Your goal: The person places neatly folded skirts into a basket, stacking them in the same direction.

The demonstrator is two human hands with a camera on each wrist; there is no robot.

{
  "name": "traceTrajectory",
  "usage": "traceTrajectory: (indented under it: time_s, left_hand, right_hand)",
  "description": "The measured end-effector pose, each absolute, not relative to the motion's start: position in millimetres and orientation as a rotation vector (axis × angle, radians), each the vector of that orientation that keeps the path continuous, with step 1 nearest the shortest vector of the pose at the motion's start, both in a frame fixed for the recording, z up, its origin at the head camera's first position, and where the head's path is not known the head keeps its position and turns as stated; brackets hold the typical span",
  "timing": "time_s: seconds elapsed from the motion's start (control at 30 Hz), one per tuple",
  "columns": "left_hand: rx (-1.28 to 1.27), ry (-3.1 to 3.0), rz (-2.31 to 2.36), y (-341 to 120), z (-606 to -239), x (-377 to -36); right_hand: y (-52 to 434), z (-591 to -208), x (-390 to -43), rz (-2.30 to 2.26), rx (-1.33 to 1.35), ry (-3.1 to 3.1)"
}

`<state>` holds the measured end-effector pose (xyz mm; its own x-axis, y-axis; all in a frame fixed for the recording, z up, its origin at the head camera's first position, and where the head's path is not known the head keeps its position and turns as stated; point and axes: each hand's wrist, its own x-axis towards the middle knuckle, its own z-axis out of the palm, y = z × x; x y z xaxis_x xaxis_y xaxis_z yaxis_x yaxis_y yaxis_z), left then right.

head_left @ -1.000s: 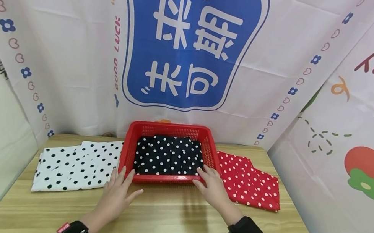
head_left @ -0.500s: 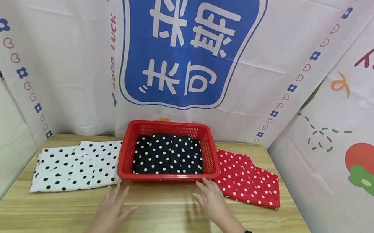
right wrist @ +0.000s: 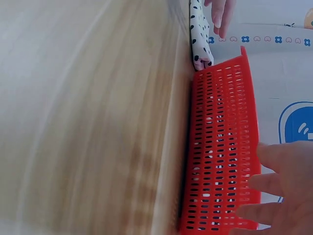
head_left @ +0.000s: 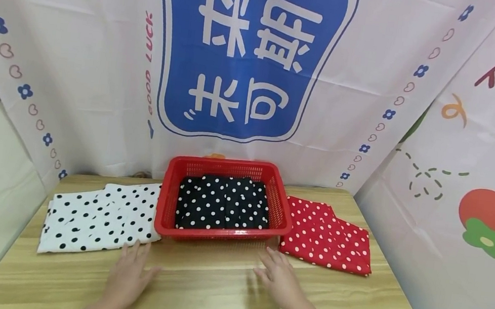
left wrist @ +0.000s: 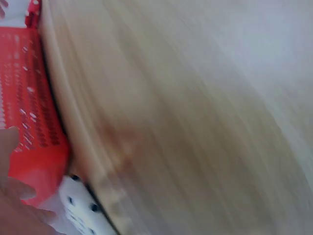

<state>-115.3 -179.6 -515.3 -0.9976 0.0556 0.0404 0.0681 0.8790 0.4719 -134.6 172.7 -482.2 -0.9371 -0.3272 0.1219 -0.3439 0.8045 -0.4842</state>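
**Clerk:** On the wooden worktop, item one: red basket, perforated walls, standing at the back centre. Inside lies a folded black cloth with white dots, flat, below the rim.

**Checker:** Flanking pieces?

**Clerk:** Item two: white cloth with black dots, to the left, its near corner tucked against the basket. Item three: red cloth with white dots, to the right, touching or just beside the basket wall; which, the head view does not settle.

**Checker:** Hands?

**Clerk:** Left hand, fingers straight and spread, palm down over the worktop, fingertips just short of the white cloth's near edge. Right hand, likewise flat and loose, in front of the basket's right corner, near it but apart. Neither grip holds anything. Both wrist views are blurred; the right one shows the basket wall close by the fingers.

**Checker:** Risks, as judged?

**Clerk:** The basket looks light; a stray push at one corner could likely skew it and drag or crease the cloths against its sides. A one-handed lift of either cloth would probably let its folds fall open. The white cloth's edge sits near the worktop's left side and could slide off if swept.
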Motion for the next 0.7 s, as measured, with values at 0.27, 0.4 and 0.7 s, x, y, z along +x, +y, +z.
traceTrajectory:
  time_s: [0.27,0.4,0.7]
  left_hand:
    - [0.013,-3.099,-0.668,-214.6,-525.5,-141.8]
    - [0.031,-3.109,-0.655,-226.5,-523.1,-151.1]
    - [0.055,-3.108,-0.653,-251.4,-530.5,-172.6]
  right_hand:
    - [171.6,-496.4,-122.6,0.849,0.571,-2.933]
    - [170.9,-499.6,-119.1,0.847,0.572,-2.932]
    - [173.5,-504.2,-113.4,0.847,0.576,-2.926]
